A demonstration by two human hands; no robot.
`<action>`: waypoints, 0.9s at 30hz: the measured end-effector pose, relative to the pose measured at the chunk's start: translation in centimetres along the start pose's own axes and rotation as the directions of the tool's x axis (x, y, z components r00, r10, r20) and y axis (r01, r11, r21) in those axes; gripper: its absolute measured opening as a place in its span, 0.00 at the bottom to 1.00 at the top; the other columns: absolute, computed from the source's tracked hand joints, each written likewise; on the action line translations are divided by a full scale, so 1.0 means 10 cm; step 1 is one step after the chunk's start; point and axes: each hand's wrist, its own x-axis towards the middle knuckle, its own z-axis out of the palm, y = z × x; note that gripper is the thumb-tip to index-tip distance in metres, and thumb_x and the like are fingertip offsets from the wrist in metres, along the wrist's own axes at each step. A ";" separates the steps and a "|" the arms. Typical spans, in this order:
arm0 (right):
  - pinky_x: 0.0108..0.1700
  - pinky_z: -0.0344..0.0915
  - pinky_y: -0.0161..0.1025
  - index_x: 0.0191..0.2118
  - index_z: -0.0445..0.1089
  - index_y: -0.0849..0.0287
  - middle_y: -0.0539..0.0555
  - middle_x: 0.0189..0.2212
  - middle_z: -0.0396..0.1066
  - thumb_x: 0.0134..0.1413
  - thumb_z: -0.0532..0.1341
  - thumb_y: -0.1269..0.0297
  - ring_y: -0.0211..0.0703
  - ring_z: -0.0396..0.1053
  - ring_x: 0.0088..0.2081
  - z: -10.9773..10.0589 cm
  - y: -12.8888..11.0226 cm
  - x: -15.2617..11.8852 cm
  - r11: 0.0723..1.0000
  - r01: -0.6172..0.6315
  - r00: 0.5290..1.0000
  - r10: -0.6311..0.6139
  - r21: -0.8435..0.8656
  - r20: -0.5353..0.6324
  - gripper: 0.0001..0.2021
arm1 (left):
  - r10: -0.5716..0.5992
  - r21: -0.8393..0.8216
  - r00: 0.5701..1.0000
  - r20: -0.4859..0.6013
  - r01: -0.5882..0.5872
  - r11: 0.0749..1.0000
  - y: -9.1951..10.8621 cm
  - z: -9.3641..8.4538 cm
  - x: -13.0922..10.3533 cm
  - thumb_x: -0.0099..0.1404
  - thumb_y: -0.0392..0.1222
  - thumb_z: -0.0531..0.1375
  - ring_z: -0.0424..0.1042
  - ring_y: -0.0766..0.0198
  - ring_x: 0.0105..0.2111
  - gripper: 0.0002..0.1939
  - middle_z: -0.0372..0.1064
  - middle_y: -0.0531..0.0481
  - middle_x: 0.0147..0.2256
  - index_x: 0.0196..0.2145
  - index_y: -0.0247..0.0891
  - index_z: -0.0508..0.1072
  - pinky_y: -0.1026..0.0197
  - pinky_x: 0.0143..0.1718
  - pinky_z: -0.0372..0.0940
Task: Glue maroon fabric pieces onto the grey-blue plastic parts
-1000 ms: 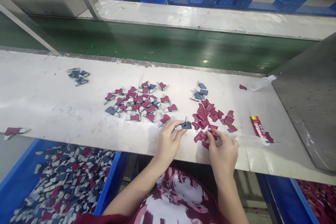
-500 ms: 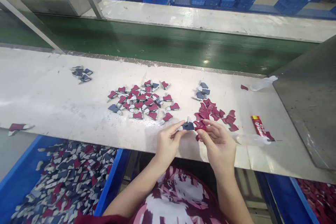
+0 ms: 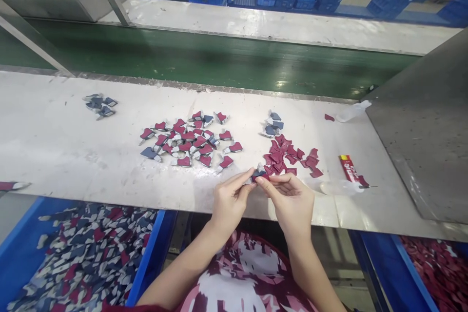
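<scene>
Between the thumb and fingers of my left hand (image 3: pixel 229 200) is a small dark blue and grey plastic part (image 3: pixel 259 171). My right hand (image 3: pixel 292 200) pinches a dark red plastic piece (image 3: pixel 262 178) against the face of that part; whether it is seated I cannot tell, as fingertips cover much of both. Just beyond my right hand lies a pile of loose dark red pieces (image 3: pixel 278 156). A few blue and grey parts (image 3: pixel 274 125) lie behind that pile. To the left spreads a group of parts (image 3: pixel 190 140), most with red faces.
A blue bin (image 3: pixel 149 258) full of mixed parts stands below left, another bin (image 3: pixel 413 265) of red pieces below right. On the right of the table lie a red packet (image 3: pixel 349 168) and translucent bottles (image 3: pixel 353 111). A green conveyor belt (image 3: pixel 219 61) runs behind.
My right hand has moved left, bringing the red piece from beside the pile onto the blue and grey part. My left hand keeps its hold. The whole view has shifted slightly.
</scene>
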 end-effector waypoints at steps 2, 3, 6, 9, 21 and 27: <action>0.31 0.72 0.38 0.27 0.74 0.60 0.52 0.25 0.77 0.36 0.78 0.55 0.41 0.74 0.26 0.00 0.00 -0.01 1.000 0.018 1.000 -0.018 -0.010 -0.006 0.18 | -0.016 -0.018 1.000 0.007 0.017 1.000 0.01 0.00 0.00 0.66 0.34 0.63 0.80 0.58 0.46 0.16 0.79 0.44 0.49 0.52 0.37 0.79 0.61 0.48 0.76; 0.30 0.72 0.38 0.27 0.74 0.60 0.51 0.25 0.77 0.37 0.77 0.55 0.40 0.73 0.26 0.01 -0.01 -0.03 0.999 0.034 0.999 -0.034 -0.025 -0.015 0.17 | -0.032 -0.033 0.999 0.010 0.032 0.999 0.02 0.00 0.00 0.66 0.34 0.64 0.80 0.57 0.46 0.17 0.79 0.43 0.50 0.52 0.37 0.79 0.61 0.47 0.77; 0.28 0.69 0.37 0.28 0.75 0.60 0.51 0.25 0.76 0.41 0.76 0.56 0.39 0.71 0.26 0.02 -0.04 -0.09 0.985 0.128 0.989 -0.136 -0.112 -0.064 0.15 | -0.069 -0.074 0.998 0.008 0.069 0.995 0.08 0.01 -0.01 0.66 0.36 0.64 0.80 0.57 0.46 0.16 0.79 0.42 0.50 0.51 0.36 0.79 0.62 0.47 0.77; 0.28 0.68 0.36 0.28 0.76 0.59 0.51 0.26 0.76 0.49 0.73 0.59 0.40 0.72 0.28 0.03 -0.09 -0.17 0.943 0.274 0.951 -0.295 -0.191 -0.091 0.10 | -0.087 -0.114 0.996 -0.021 0.084 0.990 0.16 0.02 -0.03 0.66 0.37 0.64 0.80 0.57 0.47 0.15 0.79 0.43 0.49 0.51 0.37 0.80 0.62 0.48 0.77; 0.26 0.65 0.34 0.37 0.77 0.54 0.48 0.34 0.67 0.53 0.70 0.73 0.30 0.66 0.27 0.00 -0.17 -0.24 0.755 0.561 0.784 -0.616 -0.340 -0.074 0.07 | -0.204 -0.259 0.979 -0.002 0.196 0.946 0.48 -0.03 0.03 0.62 0.35 0.67 0.82 0.58 0.43 0.12 0.81 0.45 0.44 0.44 0.37 0.83 0.65 0.45 0.77; 0.26 0.67 0.35 0.36 0.77 0.53 0.50 0.34 0.67 0.54 0.70 0.71 0.33 0.66 0.28 0.00 -0.16 -0.22 0.778 0.544 0.808 -0.587 -0.315 -0.055 0.05 | -0.286 -0.310 0.958 -0.029 0.263 0.914 0.49 -0.01 0.08 0.57 0.37 0.70 0.83 0.55 0.39 0.12 0.82 0.45 0.40 0.41 0.36 0.84 0.60 0.42 0.79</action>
